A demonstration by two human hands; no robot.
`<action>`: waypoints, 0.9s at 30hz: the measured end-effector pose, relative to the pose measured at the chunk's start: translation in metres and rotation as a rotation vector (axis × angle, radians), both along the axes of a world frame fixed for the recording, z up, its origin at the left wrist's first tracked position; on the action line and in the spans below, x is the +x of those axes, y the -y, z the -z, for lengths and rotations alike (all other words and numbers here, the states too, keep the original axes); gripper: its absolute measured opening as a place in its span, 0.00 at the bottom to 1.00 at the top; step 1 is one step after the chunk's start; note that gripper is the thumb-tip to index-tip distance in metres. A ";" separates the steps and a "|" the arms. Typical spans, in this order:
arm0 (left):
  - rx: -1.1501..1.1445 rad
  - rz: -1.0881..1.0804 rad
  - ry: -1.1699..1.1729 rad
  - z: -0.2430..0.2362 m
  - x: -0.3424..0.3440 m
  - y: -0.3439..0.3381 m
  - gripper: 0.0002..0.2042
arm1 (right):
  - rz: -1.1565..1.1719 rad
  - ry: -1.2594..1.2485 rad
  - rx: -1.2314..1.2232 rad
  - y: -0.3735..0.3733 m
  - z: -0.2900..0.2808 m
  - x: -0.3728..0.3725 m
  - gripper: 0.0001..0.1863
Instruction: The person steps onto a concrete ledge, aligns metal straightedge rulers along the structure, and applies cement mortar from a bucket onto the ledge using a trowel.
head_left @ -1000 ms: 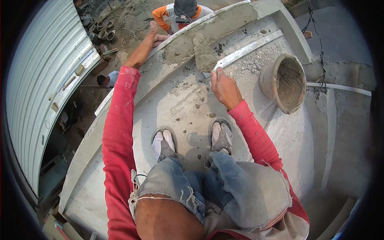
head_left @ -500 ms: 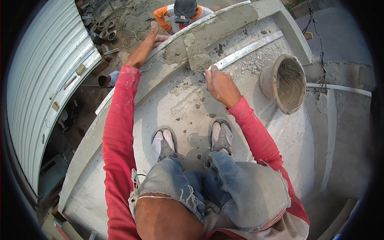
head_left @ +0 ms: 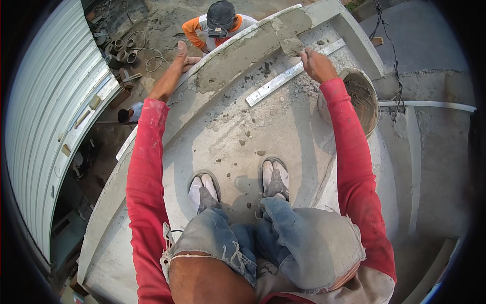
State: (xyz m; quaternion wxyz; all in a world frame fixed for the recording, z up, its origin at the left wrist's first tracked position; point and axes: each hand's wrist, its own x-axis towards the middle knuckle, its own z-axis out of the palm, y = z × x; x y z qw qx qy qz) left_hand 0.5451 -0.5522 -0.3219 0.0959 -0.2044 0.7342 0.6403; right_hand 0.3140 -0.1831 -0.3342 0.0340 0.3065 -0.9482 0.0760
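Note:
My right hand [head_left: 319,66] is closed round a trowel; its mortar-smeared blade [head_left: 292,46] lies against the top of a curved concrete ledge [head_left: 233,63]. Wet grey mortar coats this stretch of the ledge. At the ledge's outer edge my left hand [head_left: 180,65] grips a long, thin, pale board [head_left: 205,60], thumb up and fingers over its rim; part of the fingers is hidden. A flat metal straightedge [head_left: 283,81] lies on the rubble-strewn slab inside the ledge. Beside my right forearm stands a bucket [head_left: 362,93] with mortar inside, partly covered by my sleeve.
Beyond the ledge, lower down, is a person in a dark cap [head_left: 220,19]; another person [head_left: 130,114] is farther left. A corrugated metal roof [head_left: 45,101] runs along the left. Dark cables [head_left: 392,55] and a white pipe [head_left: 430,105] are at the right.
My right hand has moved the trowel right and away along the ledge, leaving the straightedge's near end uncovered. My left hand stays on the board. The view has shifted slightly.

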 end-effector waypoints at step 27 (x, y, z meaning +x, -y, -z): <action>0.088 -0.029 0.016 -0.009 0.002 0.000 0.58 | 0.204 0.035 0.213 -0.125 -0.218 0.152 0.15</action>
